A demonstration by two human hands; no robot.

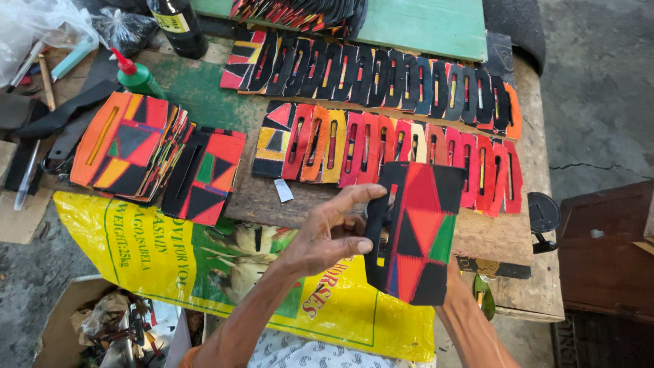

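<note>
I hold up a flat patchwork piece (417,232) of black, red, orange and green triangles with a slot near its left edge. My left hand (327,232) pinches that left edge, thumb on top and fingers spread. My right hand is hidden behind the piece; only its forearm (470,320) shows below, so its grip cannot be seen. Beyond the piece, two overlapping rows of similar slotted pieces (381,140) lie on the worn wooden table (504,238).
Two stacks of patchwork pieces (133,146) sit at the left, next to a green glue bottle with red nozzle (136,76) and a dark bottle (178,26). A yellow printed sack (170,259) hangs off the front edge. Tools and plastic bags lie far left; a box of scraps on the floor.
</note>
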